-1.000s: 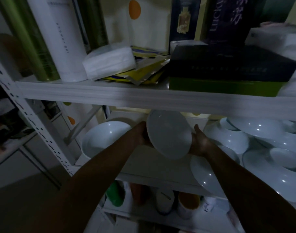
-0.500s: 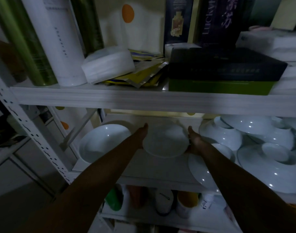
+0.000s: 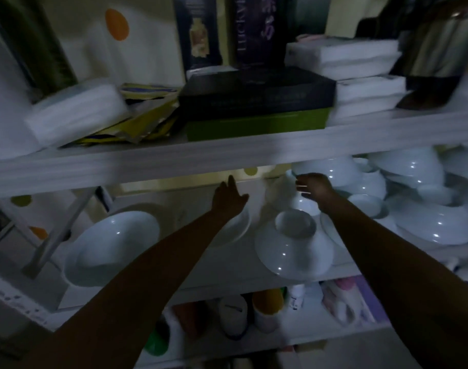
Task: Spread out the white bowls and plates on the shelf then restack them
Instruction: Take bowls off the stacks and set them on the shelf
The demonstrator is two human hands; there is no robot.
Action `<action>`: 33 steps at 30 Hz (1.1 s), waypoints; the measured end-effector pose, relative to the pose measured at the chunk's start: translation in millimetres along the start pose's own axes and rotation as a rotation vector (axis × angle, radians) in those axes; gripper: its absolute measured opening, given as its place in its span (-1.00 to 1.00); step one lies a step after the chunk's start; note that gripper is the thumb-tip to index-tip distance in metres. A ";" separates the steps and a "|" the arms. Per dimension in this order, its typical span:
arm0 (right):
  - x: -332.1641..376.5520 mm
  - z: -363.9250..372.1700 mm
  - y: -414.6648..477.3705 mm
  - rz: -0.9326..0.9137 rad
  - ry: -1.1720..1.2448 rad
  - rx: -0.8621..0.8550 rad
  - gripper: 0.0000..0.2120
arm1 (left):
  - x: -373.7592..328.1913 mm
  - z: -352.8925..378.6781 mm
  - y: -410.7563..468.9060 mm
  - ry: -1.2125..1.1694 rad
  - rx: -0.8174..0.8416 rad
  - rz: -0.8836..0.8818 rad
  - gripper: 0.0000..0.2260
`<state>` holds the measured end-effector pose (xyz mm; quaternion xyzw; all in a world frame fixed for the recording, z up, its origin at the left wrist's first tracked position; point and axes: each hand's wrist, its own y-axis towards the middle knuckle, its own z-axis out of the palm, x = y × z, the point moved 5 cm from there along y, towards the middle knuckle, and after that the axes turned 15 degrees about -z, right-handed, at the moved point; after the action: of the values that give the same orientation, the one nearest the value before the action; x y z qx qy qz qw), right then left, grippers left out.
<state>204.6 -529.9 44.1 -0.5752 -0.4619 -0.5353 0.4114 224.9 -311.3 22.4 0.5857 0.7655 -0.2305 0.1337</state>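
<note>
On middle shelf (image 3: pixel 227 262): both hands empty, fingers (image 3: pixel 303 187) spread; left hand (image 3: pixel 228 203) hovers over plate (image 3: pixel 238 226), right hand (image 3: pixel 316 186) beside leaning bowl stack (image 3: pixel 334 169). Risk: a bump topples stack; front bowl (image 3: pixel 294 251) sits near edge.

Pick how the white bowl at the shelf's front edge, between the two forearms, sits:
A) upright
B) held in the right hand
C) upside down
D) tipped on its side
C: the white bowl has its foot ring on top and its domed outside facing up, resting on the shelf; the left hand and right hand are both clear of it.
</note>
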 end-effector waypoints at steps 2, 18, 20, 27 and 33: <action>-0.8 -38.5 11.2 -0.027 -0.019 -0.069 -0.74 | -28.4 18.5 -4.3 0.034 0.034 0.061 -0.26; -36.3 -199.0 122.1 -0.128 -0.288 0.111 -0.50 | -250.9 130.2 7.2 0.343 -0.223 0.344 0.12; -44.5 -204.3 129.8 -0.131 -0.333 0.166 -0.47 | -266.1 137.1 14.1 0.407 -0.231 0.334 0.12; -61.2 -205.9 135.3 -0.129 -0.404 0.344 -0.49 | -282.8 154.8 17.3 0.525 -0.179 0.218 0.13; -62.7 -194.0 137.5 -0.096 -0.386 0.429 -0.39 | -280.2 160.5 8.3 0.653 -0.301 0.234 0.06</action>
<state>292.5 -755.7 1.7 -0.5439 -0.6609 -0.3247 0.4024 300.3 -625.3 16.1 0.6854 0.7212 0.1003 -0.0073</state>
